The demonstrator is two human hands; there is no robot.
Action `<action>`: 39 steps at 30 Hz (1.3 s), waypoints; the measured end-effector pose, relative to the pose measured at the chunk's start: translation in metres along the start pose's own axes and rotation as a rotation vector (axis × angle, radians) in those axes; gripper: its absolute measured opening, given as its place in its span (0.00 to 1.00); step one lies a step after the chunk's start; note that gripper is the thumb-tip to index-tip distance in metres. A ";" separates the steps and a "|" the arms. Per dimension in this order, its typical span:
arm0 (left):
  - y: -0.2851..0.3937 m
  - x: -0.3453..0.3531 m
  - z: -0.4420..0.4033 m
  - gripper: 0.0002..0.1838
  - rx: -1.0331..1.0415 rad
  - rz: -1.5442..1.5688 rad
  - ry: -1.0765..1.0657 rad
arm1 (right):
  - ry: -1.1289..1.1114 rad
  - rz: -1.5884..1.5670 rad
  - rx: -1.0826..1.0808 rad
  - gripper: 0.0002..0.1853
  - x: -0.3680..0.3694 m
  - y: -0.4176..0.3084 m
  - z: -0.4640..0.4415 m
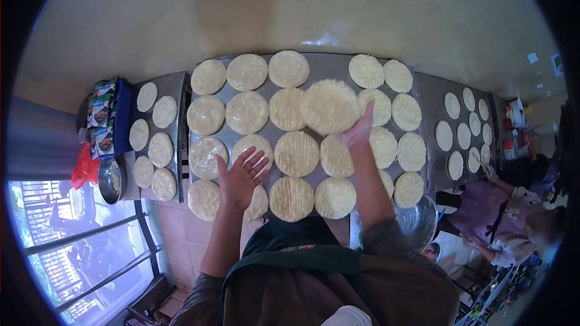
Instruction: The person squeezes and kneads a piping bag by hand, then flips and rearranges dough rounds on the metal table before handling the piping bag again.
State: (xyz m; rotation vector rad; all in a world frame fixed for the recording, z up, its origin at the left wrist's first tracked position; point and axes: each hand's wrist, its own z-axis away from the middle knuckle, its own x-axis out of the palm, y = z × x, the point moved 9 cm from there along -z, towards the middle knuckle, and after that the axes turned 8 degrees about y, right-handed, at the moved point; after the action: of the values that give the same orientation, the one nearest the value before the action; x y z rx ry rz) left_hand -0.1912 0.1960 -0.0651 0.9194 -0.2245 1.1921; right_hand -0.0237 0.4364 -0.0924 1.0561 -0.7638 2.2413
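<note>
Round flat dough discs lie in rows on a metal table (331,61). My right hand (360,127) is at the lower right edge of a raised, motion-blurred disc (330,107), with the thumb over its edge and the other fingers hidden beneath. My left hand (243,176) is palm up with its fingers spread, holding nothing, above pale discs at the centre left. Ridged brown-marked discs (296,154) lie between my hands. Smoother, shiny discs (206,115) fill the left side, and more pale discs (406,111) lie at the right.
Side tables with more discs stand at left (164,111) and right (444,136). Farther left are a dark bowl (111,180), a red bag (86,166) and packets (101,110). A metal bowl (421,220) is beside my right arm. Another person (480,214) works at the right table.
</note>
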 end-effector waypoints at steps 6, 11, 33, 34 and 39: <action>-0.011 0.005 -0.020 0.48 0.056 0.087 0.100 | -0.065 0.341 0.151 0.56 -0.004 -0.092 -0.154; -0.016 0.002 -0.028 0.48 0.064 0.137 0.152 | 0.067 0.523 0.214 0.60 -0.018 -0.100 -0.207; 0.047 0.058 -0.267 0.59 0.284 -0.816 0.492 | 0.077 1.763 -0.612 0.40 0.073 -0.058 -0.221; 0.048 0.060 -0.275 0.59 0.286 -0.890 0.541 | 0.029 1.897 -0.597 0.40 0.089 -0.048 -0.219; 0.052 0.065 -0.295 0.61 0.274 -1.175 0.760 | -0.048 2.406 -0.505 0.42 0.110 -0.013 -0.243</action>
State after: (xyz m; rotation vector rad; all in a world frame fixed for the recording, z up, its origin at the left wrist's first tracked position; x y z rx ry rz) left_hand -0.2994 0.4556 -0.1869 0.5802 0.9956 0.3750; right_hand -0.1960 0.6368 -0.1296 -0.9344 -3.4771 2.6043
